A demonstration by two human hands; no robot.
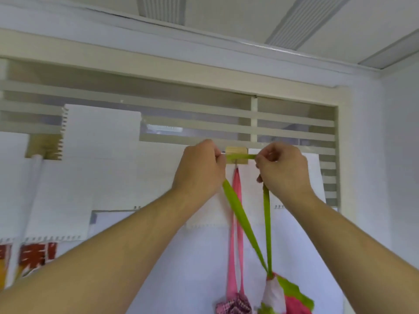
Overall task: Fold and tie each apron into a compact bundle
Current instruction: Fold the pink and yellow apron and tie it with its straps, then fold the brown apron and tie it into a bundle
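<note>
A white wall [399, 155] is standing at the right, meeting a pale ceiling [226, 17] where ribbed vent panels [310, 21] are running in strips. A window [181, 123] with horizontal white bars is filling the middle, and white paper sheets [102, 132] are covering much of it. A small wooden hook block [237, 150] is sitting on its lower bar. Red lettering [37, 254] is showing at lower left.

Green strap [240, 214], pink strap [233, 245], pink checked bundle [234, 305], white-green-pink bundle [283, 295]

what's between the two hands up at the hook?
Head view: a taut stretch of the green strap spans from left hand to right hand, crossing the wooden hook block behind it.
</note>
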